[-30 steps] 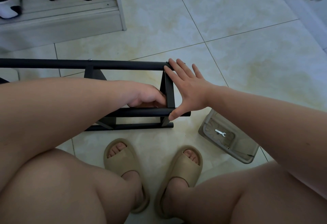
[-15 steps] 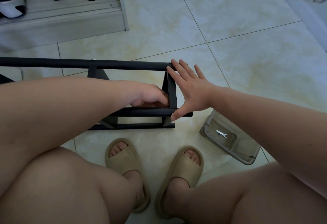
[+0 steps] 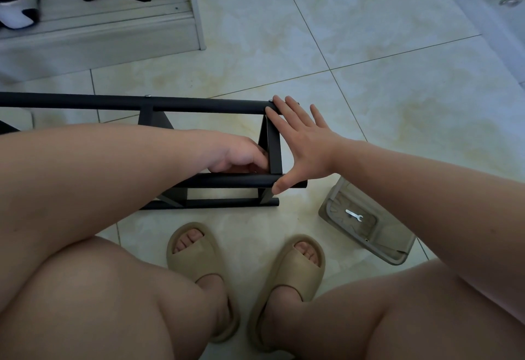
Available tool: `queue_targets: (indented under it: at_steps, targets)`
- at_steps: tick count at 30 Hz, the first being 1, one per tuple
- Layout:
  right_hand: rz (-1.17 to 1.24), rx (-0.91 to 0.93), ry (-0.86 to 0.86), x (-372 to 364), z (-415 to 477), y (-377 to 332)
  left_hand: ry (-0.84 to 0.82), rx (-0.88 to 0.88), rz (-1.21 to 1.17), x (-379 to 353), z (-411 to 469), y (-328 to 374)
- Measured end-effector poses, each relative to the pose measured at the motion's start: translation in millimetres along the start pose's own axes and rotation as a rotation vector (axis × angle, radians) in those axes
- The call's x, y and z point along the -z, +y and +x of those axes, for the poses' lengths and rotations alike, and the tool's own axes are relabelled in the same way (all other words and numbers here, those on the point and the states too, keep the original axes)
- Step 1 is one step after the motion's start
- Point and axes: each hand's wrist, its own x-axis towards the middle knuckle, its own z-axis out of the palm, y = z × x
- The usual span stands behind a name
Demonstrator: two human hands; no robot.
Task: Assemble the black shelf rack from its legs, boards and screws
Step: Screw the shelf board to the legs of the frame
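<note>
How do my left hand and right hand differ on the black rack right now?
The left hand reaches inside the black rack with curled fingers; the right hand lies flat against the outside of its end, fingers straight. The right hand's thumb rests on a lower tube and grips nothing; whether the left hand holds anything is hidden. Both are at the same end upright.

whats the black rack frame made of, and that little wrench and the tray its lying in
Rack frame: likely metal tubing with a matte black coat, joined by silvery screw heads. Wrench: bare metal, flat, bright and shiny. Tray: probably clear plastic, judging by its see-through, greyish walls.
</note>
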Motion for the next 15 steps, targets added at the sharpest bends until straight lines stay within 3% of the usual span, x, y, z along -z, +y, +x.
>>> queue_targets:
  at_steps: [5,9,15]
  targets:
    - [-0.003,0.001,0.003,-0.7,0.6,0.2,-0.074,0.046,0.072,2.7,-3.2,-2.7]
    - [-0.001,-0.002,0.005,-1.2,1.4,1.2,0.041,-0.031,0.074,2.5,1.4,-4.7]
    - [-0.001,-0.002,0.009,-2.0,2.0,1.7,0.041,-0.021,0.051,2.2,2.1,-2.0]
